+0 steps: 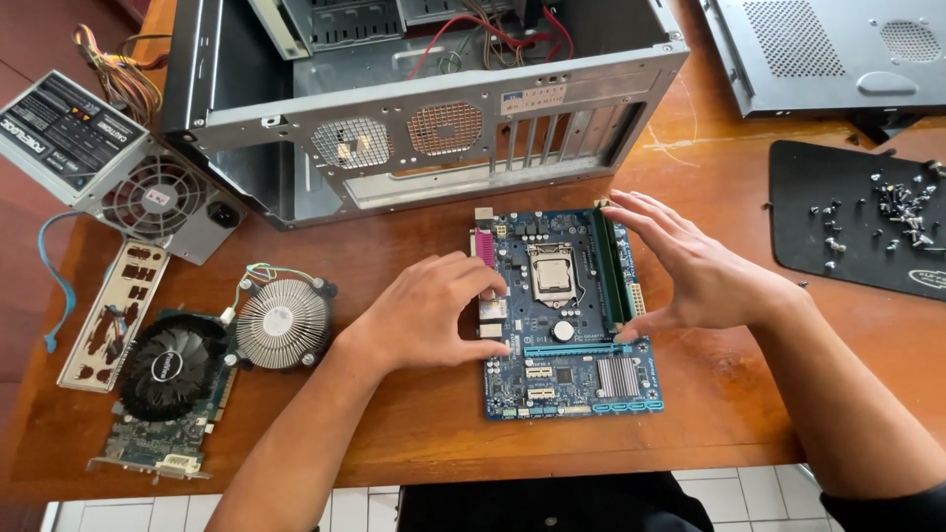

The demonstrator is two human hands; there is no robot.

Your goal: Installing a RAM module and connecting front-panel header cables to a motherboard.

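Left hand (pixel 429 313) rests at the left edge of the blue motherboard (pixel 569 313), thumb and fingertips touching the board's rim near the pink port connector, fingers curled but not clenched around anything. Right hand (pixel 695 271) is spread open at the board's right side, fingers stretched over the memory stick (pixel 612 266) standing in its slot, thumb down by the board's right edge; it grips nothing that can be made out.

That motherboard lies flat near the middle of the wooden desk (pixel 394 433), closer to the front edge, with the bare processor socket (pixel 553 276) at its centre and a small finned heatsink (pixel 618 376) toward its front right corner. Just behind it, toward the back edge, an open metal computer case (pixel 414 108) lies on its side, red cables showing inside. At the back left corner sits a grey power supply (pixel 118 163) with its fan grille up. Toward the left edge lie a silver port shield plate (pixel 116 313), a round finned cooler (pixel 283 323) and, nearer the front left corner, a graphics card (pixel 172 394) with a black fan. On the right edge a black mat (pixel 798 212) holds scattered screws (pixel 902 212), and the case's side panel (pixel 818 49) rests at the back right corner.
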